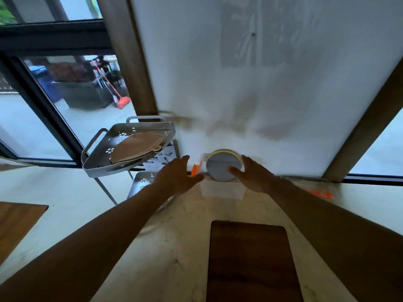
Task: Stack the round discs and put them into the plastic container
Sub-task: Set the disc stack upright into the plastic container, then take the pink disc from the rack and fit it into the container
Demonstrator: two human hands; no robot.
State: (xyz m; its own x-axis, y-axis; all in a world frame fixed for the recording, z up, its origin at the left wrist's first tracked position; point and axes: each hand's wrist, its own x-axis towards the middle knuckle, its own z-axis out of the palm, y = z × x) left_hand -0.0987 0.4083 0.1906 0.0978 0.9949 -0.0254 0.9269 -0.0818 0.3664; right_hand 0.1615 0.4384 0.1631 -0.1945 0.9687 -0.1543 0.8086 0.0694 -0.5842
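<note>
A stack of round discs (219,167), grey on the face with a pale yellowish rim, stands tilted in a clear plastic container (222,190) at the far edge of the marble counter. My right hand (254,174) grips the stack from its right side, thumb on the grey face. My left hand (177,176) hovers just left of the container with its fingers spread and nothing in it. An orange clip (194,170) of the container shows between my left hand and the discs. The frame is blurred.
A dark wooden board (250,258) lies on the counter (174,247) near me. A grey tiered rack (122,153) holding a brown fan-shaped item stands at the left. An orange-trimmed clear lid (318,194) lies right of the container. A white wall rises behind.
</note>
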